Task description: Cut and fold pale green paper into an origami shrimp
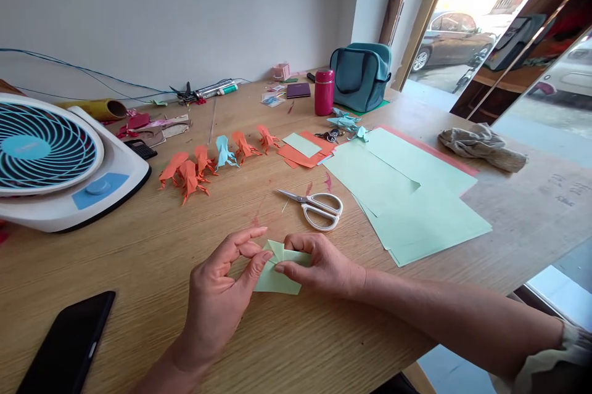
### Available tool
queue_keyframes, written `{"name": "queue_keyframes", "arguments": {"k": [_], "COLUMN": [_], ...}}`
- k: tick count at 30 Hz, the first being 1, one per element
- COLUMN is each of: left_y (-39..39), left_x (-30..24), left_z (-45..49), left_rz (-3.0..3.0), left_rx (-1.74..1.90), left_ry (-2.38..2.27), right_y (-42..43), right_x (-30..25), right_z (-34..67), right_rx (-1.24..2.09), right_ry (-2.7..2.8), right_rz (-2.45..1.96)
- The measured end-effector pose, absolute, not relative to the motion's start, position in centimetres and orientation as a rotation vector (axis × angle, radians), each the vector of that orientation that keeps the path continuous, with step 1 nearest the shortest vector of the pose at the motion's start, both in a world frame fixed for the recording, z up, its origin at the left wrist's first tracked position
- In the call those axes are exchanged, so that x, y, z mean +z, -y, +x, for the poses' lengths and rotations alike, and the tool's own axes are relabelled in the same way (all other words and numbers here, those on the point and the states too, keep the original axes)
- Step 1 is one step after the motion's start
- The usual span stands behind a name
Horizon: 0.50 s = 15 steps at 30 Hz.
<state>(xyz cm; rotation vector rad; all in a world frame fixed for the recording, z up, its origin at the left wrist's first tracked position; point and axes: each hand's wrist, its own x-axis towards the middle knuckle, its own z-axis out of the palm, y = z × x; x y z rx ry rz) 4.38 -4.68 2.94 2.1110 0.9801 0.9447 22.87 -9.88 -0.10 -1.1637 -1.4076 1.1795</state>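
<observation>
A small piece of pale green paper [279, 282], partly folded with a pointed flap at its top, is held up between both hands just above the table. My left hand [221, 286] pinches its left side between thumb and fingers. On the right side, my right hand [319, 266] grips the paper with the thumb on top and the fingers curled behind. Just beyond the hands lie scissors [322, 211] with white handles, their blades pointing left. Several folded orange paper figures [189, 179] and a light blue one [224, 151] stand in a row farther back.
Large green sheets [430, 221] cover the right side, with a cloth [481, 146] beyond. A fan [60, 166] stands left, a phone [69, 344] at the near left. At the back are a pink flask [324, 93], a teal bag [363, 79] and cut papers [300, 146].
</observation>
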Motion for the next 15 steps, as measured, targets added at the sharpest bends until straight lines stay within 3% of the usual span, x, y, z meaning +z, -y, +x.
{"name": "queue_keyframes", "arguments": {"k": [15], "left_y": [3.71], "left_x": [2.8], "left_z": [4.15], "left_rz": [2.001], "left_rx": [0.801], "left_ry": [-0.965], "right_y": [9.89], "right_x": [-0.6], "right_z": [22.96], "right_rx": [1.077], "right_ry": [1.444], "right_rz": [-1.177]}}
